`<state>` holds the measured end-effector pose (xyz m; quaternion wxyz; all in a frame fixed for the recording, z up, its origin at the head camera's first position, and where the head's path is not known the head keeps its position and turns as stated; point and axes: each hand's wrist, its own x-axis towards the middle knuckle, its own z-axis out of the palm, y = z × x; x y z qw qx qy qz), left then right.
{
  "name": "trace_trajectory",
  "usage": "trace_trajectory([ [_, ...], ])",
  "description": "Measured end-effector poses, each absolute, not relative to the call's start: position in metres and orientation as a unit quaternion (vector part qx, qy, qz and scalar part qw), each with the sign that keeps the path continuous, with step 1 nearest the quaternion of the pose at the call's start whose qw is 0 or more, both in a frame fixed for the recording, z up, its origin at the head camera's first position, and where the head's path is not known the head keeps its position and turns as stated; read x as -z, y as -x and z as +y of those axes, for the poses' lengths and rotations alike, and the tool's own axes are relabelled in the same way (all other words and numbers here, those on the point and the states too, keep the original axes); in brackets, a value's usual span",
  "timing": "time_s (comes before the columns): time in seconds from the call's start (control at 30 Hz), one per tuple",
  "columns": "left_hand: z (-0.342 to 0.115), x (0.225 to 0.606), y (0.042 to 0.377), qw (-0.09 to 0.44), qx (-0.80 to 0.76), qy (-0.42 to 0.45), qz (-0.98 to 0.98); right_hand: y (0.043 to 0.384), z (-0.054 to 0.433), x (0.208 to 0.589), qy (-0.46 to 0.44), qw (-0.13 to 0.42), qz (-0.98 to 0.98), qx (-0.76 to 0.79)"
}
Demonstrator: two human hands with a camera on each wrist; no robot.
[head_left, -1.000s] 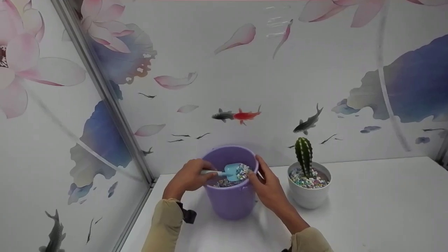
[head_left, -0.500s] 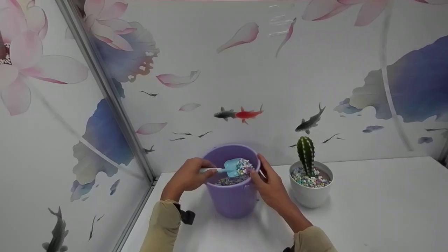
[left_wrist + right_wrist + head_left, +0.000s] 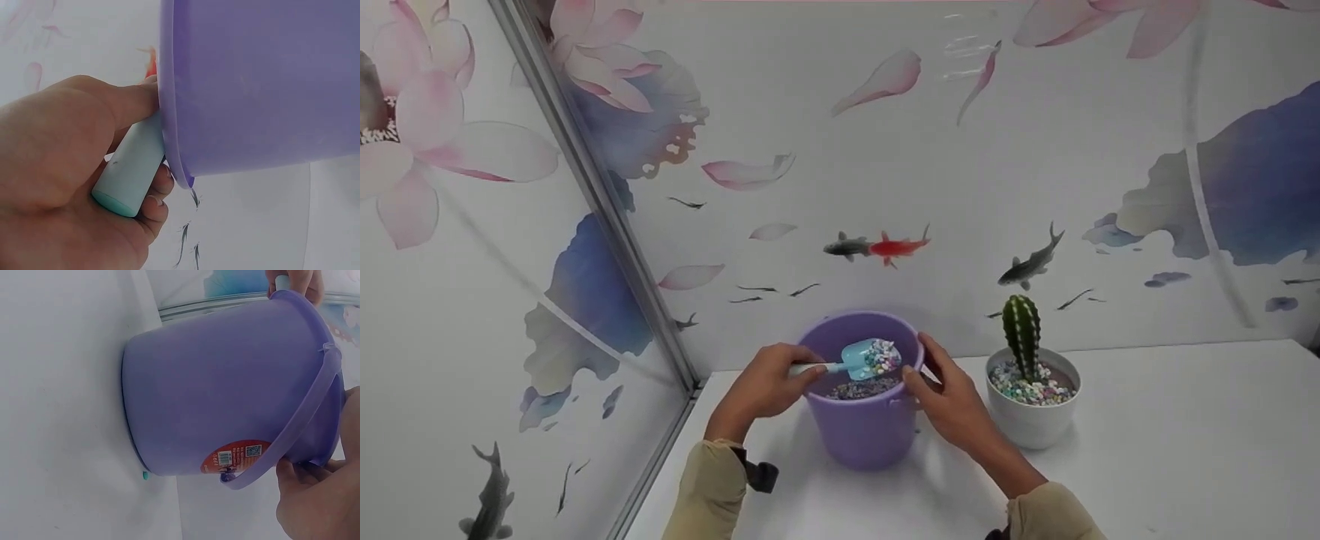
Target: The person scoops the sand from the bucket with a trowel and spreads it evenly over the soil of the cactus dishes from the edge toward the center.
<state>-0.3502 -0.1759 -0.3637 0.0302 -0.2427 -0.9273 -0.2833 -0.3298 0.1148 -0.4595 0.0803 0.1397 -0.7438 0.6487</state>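
My left hand (image 3: 765,382) holds the pale handle (image 3: 128,169) of a small light-blue toy shovel (image 3: 853,361). The shovel's scoop is inside the top of a purple bucket (image 3: 864,439), above loose gravel (image 3: 861,388), and carries multicoloured pebbles (image 3: 883,357). At the bucket's right rim, my right hand (image 3: 956,405) grips the edge, thumb and fingers on either side of it. Lowered against the wall, the bucket's purple carrying handle (image 3: 298,430) shows in the right wrist view. In the left wrist view, the scoop is hidden behind the bucket wall.
Right of the bucket stands a white pot (image 3: 1030,427) with a green cactus (image 3: 1021,334) among coloured pebbles. A tiny teal piece (image 3: 145,476) lies by the bucket's base. The white table (image 3: 1177,442) meets a printed wall panel (image 3: 780,75) behind and another at left.
The heap of pebbles on the scoop looks flatter than before. Both hands keep their holds, and the whole head view has shifted slightly.
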Motion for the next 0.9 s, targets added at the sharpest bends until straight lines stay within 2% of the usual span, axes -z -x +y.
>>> trace_trajectory([
  [0.37, -0.173, 0.366, 0.351, 0.042, 0.295, 0.240, -0.924, 0.330, 0.123, 0.455, -0.149, 0.087, -0.774, -0.609],
  [0.9, -0.155, 0.357, 0.343, 0.047, 0.298, 0.254, -0.919, 0.305, 0.174, 0.460, -0.160, 0.163, -0.783, -0.579],
])
